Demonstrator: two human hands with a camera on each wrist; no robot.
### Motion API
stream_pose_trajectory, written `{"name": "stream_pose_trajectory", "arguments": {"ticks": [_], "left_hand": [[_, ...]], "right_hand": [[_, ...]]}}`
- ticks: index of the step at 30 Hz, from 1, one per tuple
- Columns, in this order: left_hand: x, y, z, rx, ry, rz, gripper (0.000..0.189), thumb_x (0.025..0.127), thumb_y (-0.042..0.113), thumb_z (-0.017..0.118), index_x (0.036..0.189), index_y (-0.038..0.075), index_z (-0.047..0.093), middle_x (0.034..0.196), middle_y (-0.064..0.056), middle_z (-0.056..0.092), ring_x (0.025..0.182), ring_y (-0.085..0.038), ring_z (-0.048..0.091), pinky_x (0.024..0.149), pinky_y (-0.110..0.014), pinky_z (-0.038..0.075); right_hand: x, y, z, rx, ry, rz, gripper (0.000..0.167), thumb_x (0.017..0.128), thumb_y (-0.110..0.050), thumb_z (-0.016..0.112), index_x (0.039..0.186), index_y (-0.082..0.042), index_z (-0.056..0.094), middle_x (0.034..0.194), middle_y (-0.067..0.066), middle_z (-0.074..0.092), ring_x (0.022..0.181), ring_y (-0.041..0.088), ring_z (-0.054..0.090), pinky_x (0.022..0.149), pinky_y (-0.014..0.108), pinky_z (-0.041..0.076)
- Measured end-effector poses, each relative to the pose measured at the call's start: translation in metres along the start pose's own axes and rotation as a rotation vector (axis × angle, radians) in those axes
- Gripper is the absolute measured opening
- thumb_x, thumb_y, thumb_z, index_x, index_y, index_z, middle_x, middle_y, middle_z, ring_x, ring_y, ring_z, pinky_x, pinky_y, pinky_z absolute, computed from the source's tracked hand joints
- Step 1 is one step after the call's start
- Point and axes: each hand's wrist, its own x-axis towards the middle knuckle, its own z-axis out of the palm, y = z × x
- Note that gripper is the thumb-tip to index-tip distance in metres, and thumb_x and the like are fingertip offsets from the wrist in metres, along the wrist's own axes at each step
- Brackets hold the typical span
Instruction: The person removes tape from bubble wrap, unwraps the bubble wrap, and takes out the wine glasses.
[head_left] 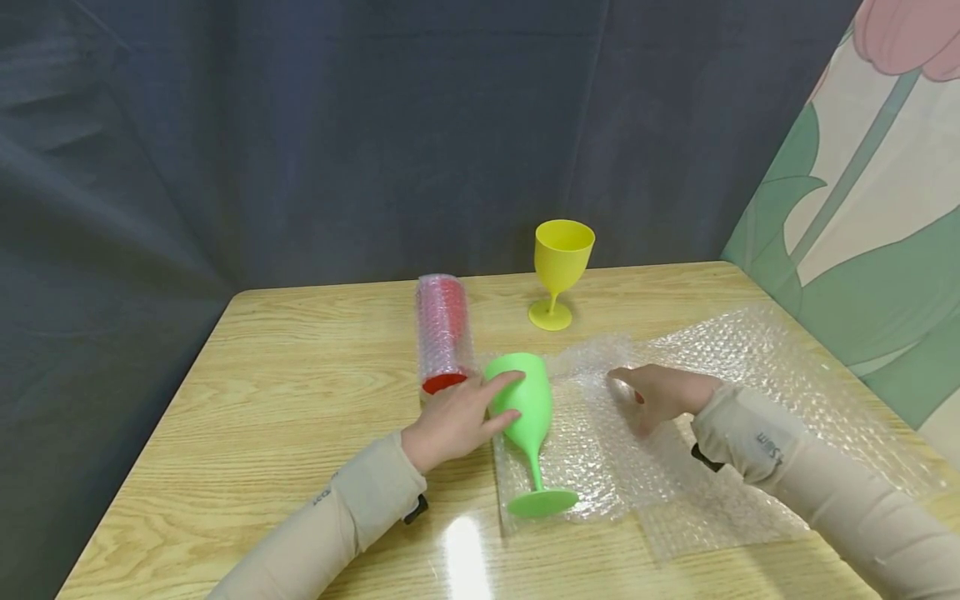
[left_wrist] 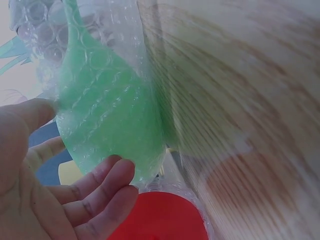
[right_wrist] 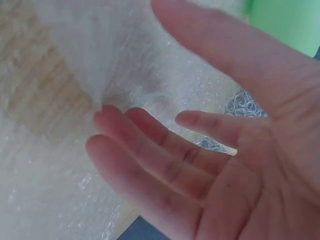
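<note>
Green goblet (head_left: 536, 408) meets relaxed left hand (head_left: 453, 422); beside it, loose right hand (head_left: 662, 396) touches bubble wrap (head_left: 663, 479): wrapping seems underway, a fold due.

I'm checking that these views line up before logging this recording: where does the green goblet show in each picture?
Head: the green goblet lies below and slightly right of centre, under the fingertips of the left hand.
Left wrist: its bowl is left of centre, seen through bubble wrap; the stem runs up to the top edge.
Right wrist: only a cut-off green part, top right corner.
Shared landmark: the bubble wrap.
</note>
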Motion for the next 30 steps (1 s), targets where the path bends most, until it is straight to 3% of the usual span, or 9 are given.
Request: {"name": "stream_pose_trajectory", "arguments": {"ticks": [6,9,13,15,18,21,24,30], "left_hand": [[0.0002,0.0003,0.0001,0.003,-0.009,0.006,0.052,0.093,0.043,0.051,0.140,0.025,0.039,0.105,-0.010,0.065,0.072,-0.014,0.052,0.047,-0.022,0.039],[0.0012,0.0006,0.0000,0.015,-0.025,0.016,0.053,0.094,0.044,0.049,0.142,0.024,0.037,0.113,-0.011,0.065,0.084,-0.018,0.061,0.055,-0.025,0.046],[0.0030,0.0004,0.0000,0.031,-0.054,0.034,0.054,0.095,0.044,0.046,0.144,0.026,0.033,0.121,-0.012,0.063,0.100,-0.024,0.064,0.065,-0.029,0.051],[0.0042,0.0006,-0.0004,0.034,-0.068,0.041,0.054,0.096,0.044,0.046,0.145,0.027,0.031,0.115,-0.012,0.065,0.094,-0.023,0.064,0.061,-0.027,0.050],[0.0064,0.0016,-0.0007,0.038,-0.090,0.053,0.053,0.097,0.040,0.043,0.147,0.031,0.026,0.087,-0.007,0.066,0.071,-0.016,0.059,0.051,-0.023,0.044],[0.0082,0.0042,-0.0015,0.045,-0.105,0.068,0.052,0.098,0.033,0.041,0.147,0.035,0.024,0.061,0.000,0.048,0.053,-0.011,0.041,0.043,-0.022,0.035],[0.0085,0.0064,-0.0017,0.059,-0.106,0.071,0.052,0.097,0.027,0.039,0.146,0.036,0.027,0.058,0.003,0.038,0.050,-0.010,0.032,0.042,-0.021,0.032],[0.0068,0.0055,-0.0002,0.026,-0.107,0.073,0.053,0.095,0.020,0.042,0.146,0.031,0.030,0.059,0.004,0.037,0.050,-0.008,0.031,0.043,-0.020,0.031]], "right_hand": [[0.0010,-0.0012,0.0020,0.028,0.000,-0.004,0.084,0.058,-0.002,0.072,0.134,0.008,0.037,0.066,-0.002,0.043,0.061,0.011,0.039,0.055,0.022,0.036],[0.0031,-0.0028,0.0034,0.037,-0.018,0.012,0.079,0.058,-0.001,0.072,0.130,0.005,0.040,0.064,-0.004,0.041,0.059,0.010,0.039,0.053,0.023,0.036],[0.0057,-0.0056,0.0047,0.026,-0.038,0.036,0.077,0.059,-0.001,0.075,0.128,0.004,0.041,0.070,0.001,0.049,0.063,0.013,0.044,0.056,0.024,0.041],[0.0064,-0.0060,0.0056,0.019,-0.031,0.030,0.076,0.058,-0.001,0.075,0.126,0.005,0.041,0.072,0.003,0.051,0.064,0.014,0.046,0.057,0.024,0.042],[0.0070,-0.0055,0.0063,0.017,-0.021,0.023,0.074,0.057,-0.001,0.076,0.123,0.005,0.042,0.071,0.002,0.051,0.063,0.013,0.046,0.056,0.024,0.042],[0.0074,-0.0053,0.0065,0.017,-0.019,0.036,0.074,0.057,0.000,0.076,0.123,0.004,0.043,0.072,0.003,0.052,0.064,0.014,0.046,0.057,0.024,0.043],[0.0071,-0.0052,0.0073,0.015,-0.014,0.041,0.076,0.057,-0.001,0.077,0.125,0.004,0.042,0.074,0.004,0.054,0.065,0.014,0.047,0.059,0.025,0.044],[0.0016,-0.0003,0.0081,0.057,0.002,0.071,0.086,0.057,-0.003,0.075,0.134,0.003,0.037,0.074,0.004,0.053,0.065,0.014,0.047,0.059,0.026,0.043]]}}
